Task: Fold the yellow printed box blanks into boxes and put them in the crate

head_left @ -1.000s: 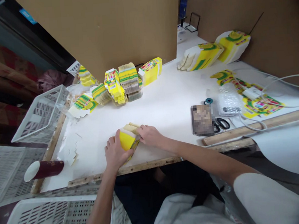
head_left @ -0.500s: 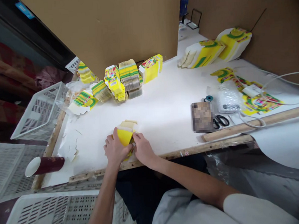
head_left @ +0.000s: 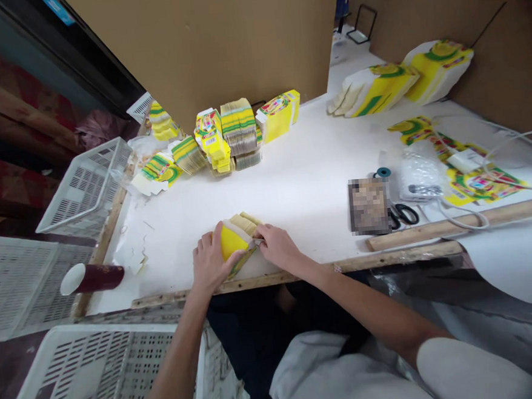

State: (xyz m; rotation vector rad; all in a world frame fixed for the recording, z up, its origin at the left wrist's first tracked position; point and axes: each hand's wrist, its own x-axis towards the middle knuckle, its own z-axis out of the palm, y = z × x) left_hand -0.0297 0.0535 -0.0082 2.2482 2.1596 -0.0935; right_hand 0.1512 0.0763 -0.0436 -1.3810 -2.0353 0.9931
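A bundle of yellow cardboard pieces (head_left: 232, 241) rests near the front edge of the white table (head_left: 301, 179). My left hand (head_left: 210, 258) is wrapped round its left side, thumb across the yellow face. At the bundle's right side my right hand (head_left: 276, 245) is closed, its fingertips pinched at the pale edge on something too small to make out. Further back stand stacks of printed yellow and green cartons (head_left: 238, 125), and one carton bundle (head_left: 279, 116) leans by the brown board.
A maroon cup (head_left: 101, 276) lies at the table's left edge. White baskets (head_left: 87, 187) stand left and below. At right are black scissors (head_left: 406, 214), a bubble-wrapped item (head_left: 419, 173), cables and more carton stacks (head_left: 377, 91). A wooden strip (head_left: 415, 254) edges the front.
The view has shifted a little. My right hand has moved up and right along the bundle, and more of the bundle's pale edges now shows between my hands.
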